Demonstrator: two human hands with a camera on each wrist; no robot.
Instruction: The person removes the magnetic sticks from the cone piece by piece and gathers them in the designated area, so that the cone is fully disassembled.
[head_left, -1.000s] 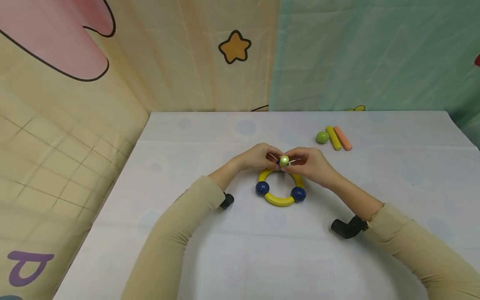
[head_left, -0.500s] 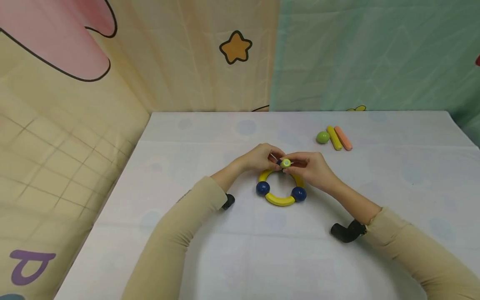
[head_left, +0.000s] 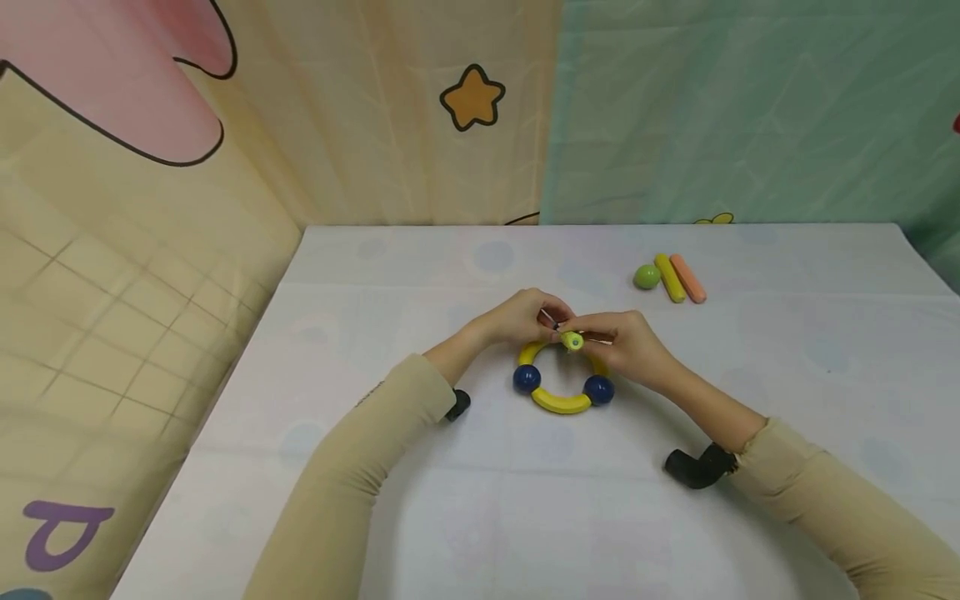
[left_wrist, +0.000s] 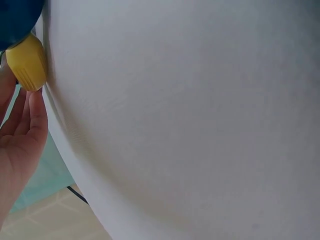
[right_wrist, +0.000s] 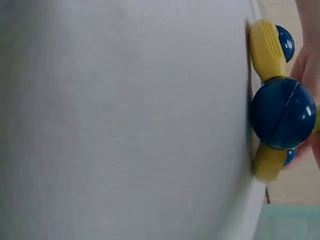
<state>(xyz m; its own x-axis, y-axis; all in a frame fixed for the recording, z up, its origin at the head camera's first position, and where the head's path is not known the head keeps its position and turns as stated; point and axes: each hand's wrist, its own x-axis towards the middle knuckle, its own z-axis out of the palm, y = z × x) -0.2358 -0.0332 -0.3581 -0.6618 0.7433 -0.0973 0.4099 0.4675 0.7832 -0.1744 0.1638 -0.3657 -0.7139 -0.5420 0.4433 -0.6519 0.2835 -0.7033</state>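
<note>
at far left, a pale yellow cloth wall [head_left: 112, 325] carries a pink shape [head_left: 150, 92] and a purple mark [head_left: 67, 533]; beside it, a beige left sleeve [head_left: 356, 467] reaches across the white-covered worktop [head_left: 510, 517], a black device [head_left: 458, 405] at its cuff; an orange star [head_left: 473, 97] decorates the cloth behind; the left hand [head_left: 521, 318], fingers bent, pinches the far side of a toy ring [head_left: 561, 404] that lies on the worktop near its middle, the exact contact partly hidden; the ring joins curved yellow pieces with dark blue balls, a left ball [head_left: 527, 378] and a right ball [head_left: 598, 390] flanking the near yellow arc; above the ring's far edge, a yellow-green piece [head_left: 572, 341] is gripped by thumb and fingers of the right hand [head_left: 628, 344], one end facing the viewer; farther back, a green ball [head_left: 647, 277], a yellow stick [head_left: 670, 277] and an orange stick [head_left: 687, 278] lie close together; at right, another black device [head_left: 697, 467] sits by the right sleeve [head_left: 840, 500].
</note>
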